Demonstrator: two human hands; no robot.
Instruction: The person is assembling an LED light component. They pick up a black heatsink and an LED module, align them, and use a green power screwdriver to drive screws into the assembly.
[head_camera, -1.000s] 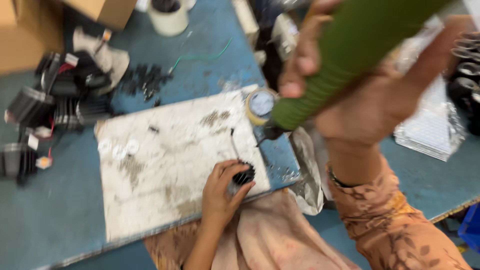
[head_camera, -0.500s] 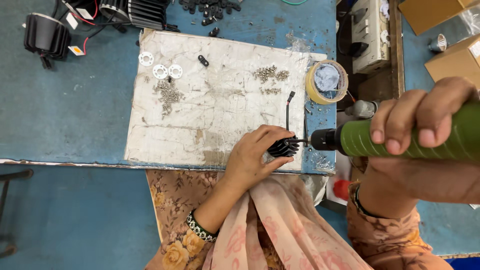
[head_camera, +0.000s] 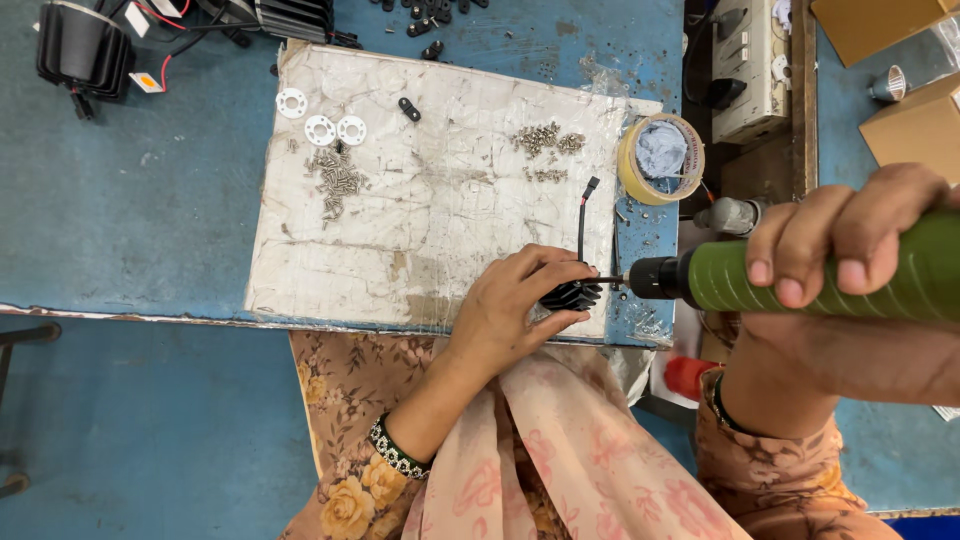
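My left hand (head_camera: 515, 305) grips a small black finned part (head_camera: 572, 296) at the near edge of a worn white work board (head_camera: 430, 220); a black wire (head_camera: 582, 215) rises from the part. My right hand (head_camera: 850, 270) holds a green electric screwdriver (head_camera: 830, 280) level, its black nose and thin bit (head_camera: 610, 281) touching the finned part from the right.
On the board lie white washers (head_camera: 320, 120), two piles of small screws (head_camera: 338, 180) (head_camera: 548, 140) and a black clip (head_camera: 408, 108). A tape roll (head_camera: 660, 158) sits at the board's right edge. Black finned lamp bodies (head_camera: 80, 50) lie far left, cardboard boxes (head_camera: 915, 125) far right.
The view has swung and closed in on the board. The screwdriver has come down from a raised tilt to level, its bit now at the black part that my left hand holds.
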